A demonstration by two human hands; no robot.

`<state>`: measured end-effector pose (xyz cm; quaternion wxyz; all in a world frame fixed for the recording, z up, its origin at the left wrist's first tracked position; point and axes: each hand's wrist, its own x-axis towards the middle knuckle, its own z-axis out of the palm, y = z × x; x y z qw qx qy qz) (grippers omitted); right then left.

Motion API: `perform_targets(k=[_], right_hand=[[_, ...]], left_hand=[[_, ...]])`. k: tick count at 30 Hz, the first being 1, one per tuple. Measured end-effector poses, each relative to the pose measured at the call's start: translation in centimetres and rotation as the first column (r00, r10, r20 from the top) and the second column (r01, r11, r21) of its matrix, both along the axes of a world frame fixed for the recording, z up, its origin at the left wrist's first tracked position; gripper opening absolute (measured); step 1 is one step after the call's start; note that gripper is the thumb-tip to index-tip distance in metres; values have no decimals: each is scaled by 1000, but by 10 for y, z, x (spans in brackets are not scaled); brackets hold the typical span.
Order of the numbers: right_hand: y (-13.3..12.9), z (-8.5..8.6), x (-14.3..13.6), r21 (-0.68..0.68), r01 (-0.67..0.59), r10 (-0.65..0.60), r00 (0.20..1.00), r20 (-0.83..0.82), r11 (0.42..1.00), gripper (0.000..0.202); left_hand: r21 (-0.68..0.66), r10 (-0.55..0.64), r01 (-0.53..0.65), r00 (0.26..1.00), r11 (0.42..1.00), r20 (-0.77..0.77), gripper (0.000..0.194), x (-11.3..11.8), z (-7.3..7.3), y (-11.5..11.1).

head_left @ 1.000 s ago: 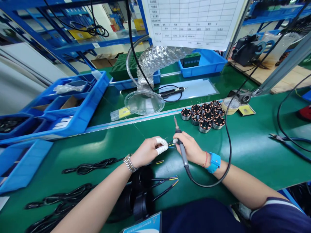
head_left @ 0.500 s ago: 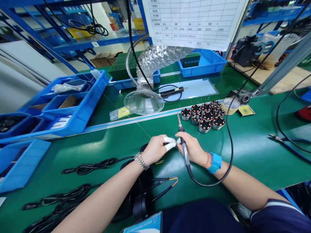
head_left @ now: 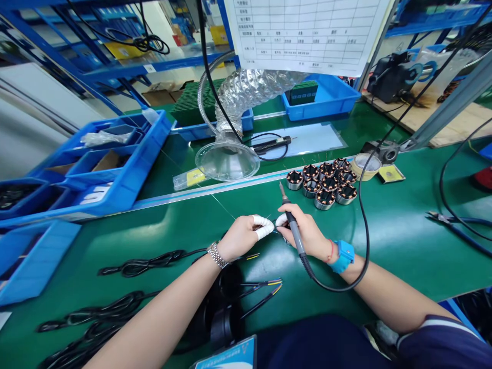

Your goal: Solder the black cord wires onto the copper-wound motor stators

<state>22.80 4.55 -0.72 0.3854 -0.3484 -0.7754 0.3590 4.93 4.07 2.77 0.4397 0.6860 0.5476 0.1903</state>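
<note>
My right hand (head_left: 303, 230) is closed around the grey handle of a soldering iron (head_left: 295, 230), whose tip points up and away. Its thumb and a white-covered fingertip also pinch near a small dark piece, mostly hidden. Just to the left, my left hand (head_left: 246, 233), with white covers on its fingertips, pinches something too small to make out; a thin wire end shows by the fingers. Below lie black cables with stripped yellow and blue wire ends (head_left: 274, 287), running from black round housings (head_left: 226, 323). Several copper-wound stators (head_left: 325, 199) stand beyond my right hand.
A clear fume hood (head_left: 227, 161) on a foil duct hangs ahead. Blue bins (head_left: 126, 169) stand at left. Coiled power cords (head_left: 154, 264) lie near my left arm. Pliers (head_left: 442, 219) and a solder paste tub (head_left: 366, 166) are at right. The iron's cord loops over my right forearm.
My hands have moved slightly apart, the left one a little leftward. The soldering iron has tilted a bit more, its lower end shifting right.
</note>
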Motion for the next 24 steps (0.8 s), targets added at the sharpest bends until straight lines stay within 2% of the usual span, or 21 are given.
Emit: perform_targets(k=[8,13,15,19,22,24], right_hand=[[1,-1,0,-24,7,-7,1000,-3,1000,39],[0,-1,-2,-7,11,-11,1000,-10,1000,40],[-1,-3,-6,5,53,-53,999,3,999,40],[-4,-4,-13,85,177,-180,983,36,981,38],[-8,-2,-9,153,167,-174,984,32,974,37],[-13,-2,-4,196,127,-137,990,40,972,37]], left_hand=[[-75,14,-10,998,997,59,22,-3,1,0],[-59,6,-2,998,998,59,22,-3,1,-1],[-33,-8,10,999,999,39,22,-2,2,-2],[19,-51,51,998,999,-24,23,-3,2,-5],[16,-73,73,996,997,57,26,-9,-3,-6],[61,-105,100,992,993,75,29,-15,-7,-6]])
